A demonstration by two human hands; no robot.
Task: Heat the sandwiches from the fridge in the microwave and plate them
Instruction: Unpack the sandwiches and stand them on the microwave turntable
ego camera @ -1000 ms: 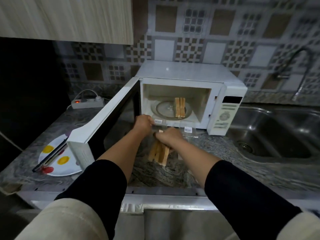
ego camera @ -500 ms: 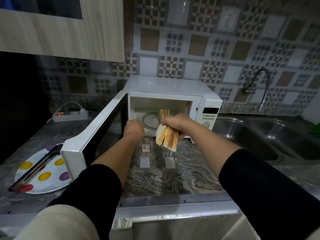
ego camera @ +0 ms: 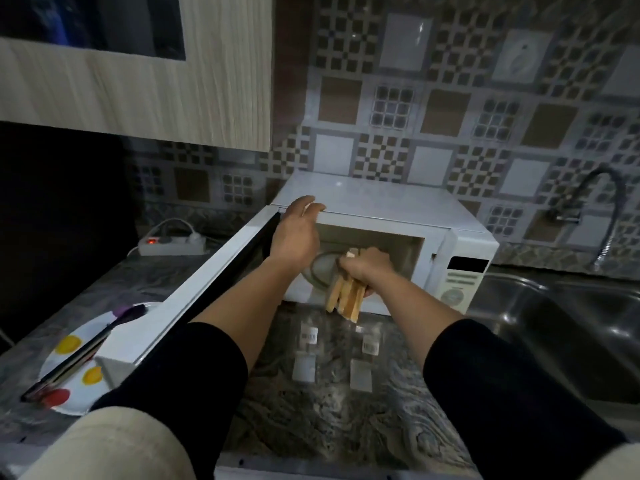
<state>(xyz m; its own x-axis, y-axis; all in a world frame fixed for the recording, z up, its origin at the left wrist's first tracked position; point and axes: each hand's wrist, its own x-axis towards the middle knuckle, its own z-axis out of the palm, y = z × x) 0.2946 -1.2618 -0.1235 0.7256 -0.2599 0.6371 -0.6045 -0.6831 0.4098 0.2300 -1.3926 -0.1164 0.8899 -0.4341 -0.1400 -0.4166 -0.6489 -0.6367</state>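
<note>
A white microwave (ego camera: 388,206) stands on the counter with its door (ego camera: 194,292) swung open to the left. My right hand (ego camera: 367,268) grips a sandwich (ego camera: 346,297) at the mouth of the oven, in front of the glass turntable (ego camera: 320,268). The tip of another sandwich (ego camera: 352,252) shows just above my fingers inside. My left hand (ego camera: 298,237) rests open on the microwave's top front edge, fingers spread. Two clear plastic wrappers (ego camera: 308,355) with barcode labels lie on the counter below.
A white plate with coloured dots (ego camera: 69,379) sits left of the door, with black tongs (ego camera: 86,348) across it. A power strip (ego camera: 169,244) lies at the back left. A steel sink (ego camera: 568,327) and tap (ego camera: 602,216) are to the right.
My right hand lifted the sandwich out of its wrapper on the counter and carried it up into the microwave opening. My left hand let go of the wrapper and rose to the microwave's top edge.
</note>
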